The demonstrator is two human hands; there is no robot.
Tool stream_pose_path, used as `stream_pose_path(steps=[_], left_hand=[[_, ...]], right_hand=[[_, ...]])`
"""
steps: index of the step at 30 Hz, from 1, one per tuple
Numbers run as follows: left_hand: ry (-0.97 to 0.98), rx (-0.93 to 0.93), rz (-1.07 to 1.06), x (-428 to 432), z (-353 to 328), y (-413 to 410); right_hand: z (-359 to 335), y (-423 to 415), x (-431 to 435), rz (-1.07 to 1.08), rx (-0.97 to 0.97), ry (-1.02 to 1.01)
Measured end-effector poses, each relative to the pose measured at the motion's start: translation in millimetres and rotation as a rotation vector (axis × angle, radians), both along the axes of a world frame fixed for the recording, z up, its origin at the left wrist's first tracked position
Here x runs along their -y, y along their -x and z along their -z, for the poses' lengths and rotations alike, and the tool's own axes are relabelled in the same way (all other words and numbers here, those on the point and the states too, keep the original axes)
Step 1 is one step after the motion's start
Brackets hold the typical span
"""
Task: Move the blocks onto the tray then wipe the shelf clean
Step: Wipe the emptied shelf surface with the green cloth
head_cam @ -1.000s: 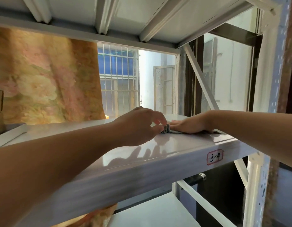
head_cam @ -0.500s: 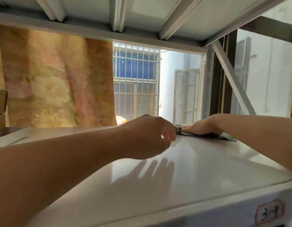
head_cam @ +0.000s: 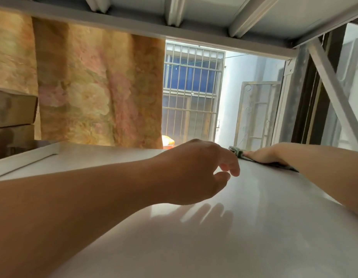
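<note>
Head view: the left hand [head_cam: 196, 173] hovers above the shelf [head_cam: 244, 227] with its fingers [head_cam: 233, 167] loosely curled and parted, holding nothing; its shadow falls on the glossy white surface below. The right hand [head_cam: 261, 156] lies flat, fingers extended, pressing a grey-green cloth [head_cam: 237, 151] onto the shelf near the far edge; a bunched end of the cloth shows just beyond the fingertips. At the far left, the rim of a white tray [head_cam: 25, 157] rests on the shelf, with brown blocks [head_cam: 13, 121] stacked beside or on it; which one cannot be determined. A patterned curtain [head_cam: 93, 87] hangs behind.
</note>
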State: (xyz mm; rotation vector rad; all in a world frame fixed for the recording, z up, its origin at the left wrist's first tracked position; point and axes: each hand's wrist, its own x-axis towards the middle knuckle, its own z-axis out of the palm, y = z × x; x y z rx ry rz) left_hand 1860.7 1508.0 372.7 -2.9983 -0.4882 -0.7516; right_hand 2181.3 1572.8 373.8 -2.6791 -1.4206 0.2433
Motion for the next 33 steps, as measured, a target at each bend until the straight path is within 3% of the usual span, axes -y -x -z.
stream_pose_path(steps=[13,19,25,33], left_hand=[[-0.053,-0.042,0.011,3,0,7],[-0.118,0.020,0.050,3,-1,10],[-0.121,0.067,0.034,7,-5,15],[-0.123,0.086,0.055,20,-9,24]], right_hand=[[-5,30,83,0.015,-0.079,0.010],[-2,55,134,0.093,-0.171,-0.041],[0,109,164,0.288,-0.123,0.111],[4,158,194,0.174,-0.099,0.079]])
